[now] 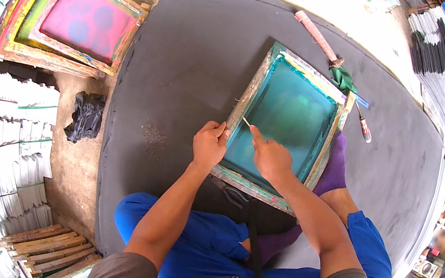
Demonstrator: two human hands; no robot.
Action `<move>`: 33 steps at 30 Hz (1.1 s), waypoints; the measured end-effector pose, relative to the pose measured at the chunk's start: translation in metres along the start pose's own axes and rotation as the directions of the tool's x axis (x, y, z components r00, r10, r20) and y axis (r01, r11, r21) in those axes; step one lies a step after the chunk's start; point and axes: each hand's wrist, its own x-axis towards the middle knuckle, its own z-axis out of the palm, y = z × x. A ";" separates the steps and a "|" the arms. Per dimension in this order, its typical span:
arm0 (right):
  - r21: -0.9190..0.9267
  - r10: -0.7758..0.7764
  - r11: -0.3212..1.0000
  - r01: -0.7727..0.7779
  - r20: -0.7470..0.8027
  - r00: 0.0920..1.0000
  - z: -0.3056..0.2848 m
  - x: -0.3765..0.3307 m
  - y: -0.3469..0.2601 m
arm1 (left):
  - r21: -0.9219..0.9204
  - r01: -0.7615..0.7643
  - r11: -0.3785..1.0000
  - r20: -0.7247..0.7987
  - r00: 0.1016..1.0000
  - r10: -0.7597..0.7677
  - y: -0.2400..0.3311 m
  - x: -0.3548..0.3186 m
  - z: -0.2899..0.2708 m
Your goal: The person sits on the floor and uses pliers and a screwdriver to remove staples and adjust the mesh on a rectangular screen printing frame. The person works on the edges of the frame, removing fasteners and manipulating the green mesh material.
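A wooden screen-printing frame with teal mesh lies tilted in front of my crossed legs. My left hand is closed on the frame's left side bar, thumb on top. Over the mesh, near that same bar, my right hand has its index finger stretched forward along a thin pale stick-like piece. The piece's tip reaches the inner edge of the bar; the rest is hidden by the fingers. Paint crusts the frame's wood, with white and yellow smears along the far bar.
Beyond the frame lie a pink-wrapped rod, green cloth and a screwdriver. Dark-handled pliers sit by the near bar. Stacked painted frames stand left of the dark padded surface, above bundled white sheets.
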 end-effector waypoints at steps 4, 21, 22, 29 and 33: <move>0.042 0.017 0.999 -0.016 -0.039 0.999 0.007 0.001 0.004 | -0.003 -0.017 1.000 -0.005 1.000 0.017 -0.001 -0.001 0.003; -0.110 -0.005 0.994 0.004 -0.012 1.000 -0.029 -0.002 -0.017 | -0.060 0.042 0.997 0.061 0.997 -0.039 0.000 0.004 -0.004; -0.131 -0.005 0.991 0.007 0.010 1.000 -0.032 -0.003 -0.020 | -0.066 0.025 0.998 0.044 0.999 -0.022 -0.002 0.002 -0.003; -0.455 0.003 0.889 0.058 0.132 0.991 -0.030 0.003 -0.051 | 0.005 -0.083 0.996 0.000 0.997 0.083 -0.007 0.003 0.002; -0.198 -0.020 0.979 0.043 0.115 0.993 -0.044 0.010 -0.040 | -0.004 -0.066 0.998 -0.010 0.998 0.066 -0.008 0.001 0.003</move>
